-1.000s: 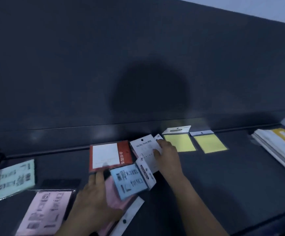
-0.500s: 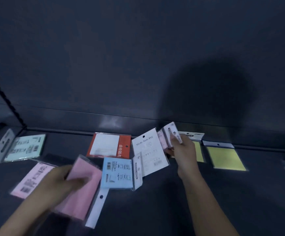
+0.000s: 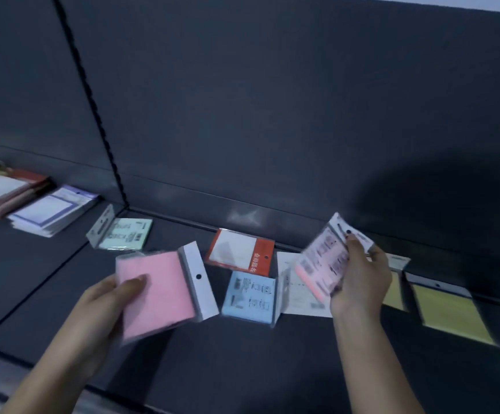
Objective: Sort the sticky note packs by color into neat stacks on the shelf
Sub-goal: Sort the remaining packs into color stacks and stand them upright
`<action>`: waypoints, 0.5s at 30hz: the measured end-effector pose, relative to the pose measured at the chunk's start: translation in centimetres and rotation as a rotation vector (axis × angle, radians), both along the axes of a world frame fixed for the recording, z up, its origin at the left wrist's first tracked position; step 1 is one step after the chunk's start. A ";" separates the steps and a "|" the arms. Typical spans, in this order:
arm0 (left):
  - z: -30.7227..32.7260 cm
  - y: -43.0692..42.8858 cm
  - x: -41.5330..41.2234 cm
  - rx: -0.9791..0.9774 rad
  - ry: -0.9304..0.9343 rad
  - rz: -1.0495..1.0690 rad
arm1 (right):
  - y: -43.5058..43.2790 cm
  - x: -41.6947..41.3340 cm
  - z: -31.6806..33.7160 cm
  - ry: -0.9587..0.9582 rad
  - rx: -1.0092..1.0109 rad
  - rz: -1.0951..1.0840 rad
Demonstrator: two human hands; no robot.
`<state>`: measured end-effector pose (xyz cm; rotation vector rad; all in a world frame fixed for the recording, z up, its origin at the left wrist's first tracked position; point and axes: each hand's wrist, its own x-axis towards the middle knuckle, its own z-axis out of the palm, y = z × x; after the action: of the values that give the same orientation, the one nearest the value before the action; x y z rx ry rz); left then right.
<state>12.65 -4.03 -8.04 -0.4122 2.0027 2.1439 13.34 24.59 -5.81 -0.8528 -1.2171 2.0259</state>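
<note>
Across the whole view: dark shelf (image 3: 272, 369), with a tall dark back panel (image 3: 272, 115) behind it.

Far left, past a divider line: a red-edged stack (image 3: 6, 192) and, beside it, a purple-bordered stack (image 3: 51, 210).

Right: large yellow pack (image 3: 452, 315) lying flat; a second yellow pack (image 3: 393, 291) partly hidden behind my right hand.

Near left: my left hand (image 3: 99, 312) grips a plain pink pack (image 3: 159, 291) above the shelf, thumb on top, white header card pointing right.

Right of centre: my right hand (image 3: 362, 282) holds a printed pink pack (image 3: 323, 258) raised and tilted, fingers curled round its far edge.

Between my hands, flat on the shelf: blue pack (image 3: 250, 295); a white pack (image 3: 299, 297) just to its right; a red pack (image 3: 239, 253) farther back, its near edge meeting the blue one.

Far, left of the red: mint green pack (image 3: 126, 234), lying by itself.
</note>
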 end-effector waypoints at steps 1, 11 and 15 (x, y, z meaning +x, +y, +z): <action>-0.1 -0.7 0.3 0.023 -0.021 0.015 | -1.3 -0.5 -0.2 -0.043 -0.017 0.061; -0.2 -13.4 3.7 0.093 -0.034 0.236 | -20.0 -2.1 0.4 -0.117 -0.122 0.769; 0.3 -20.4 5.0 0.090 0.016 0.300 | -28.4 -1.9 0.4 -0.123 -0.150 0.896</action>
<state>17.65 -24.40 -7.72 -0.7241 1.9481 2.4055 11.45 -3.81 -5.38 -0.5328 -1.7369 2.8167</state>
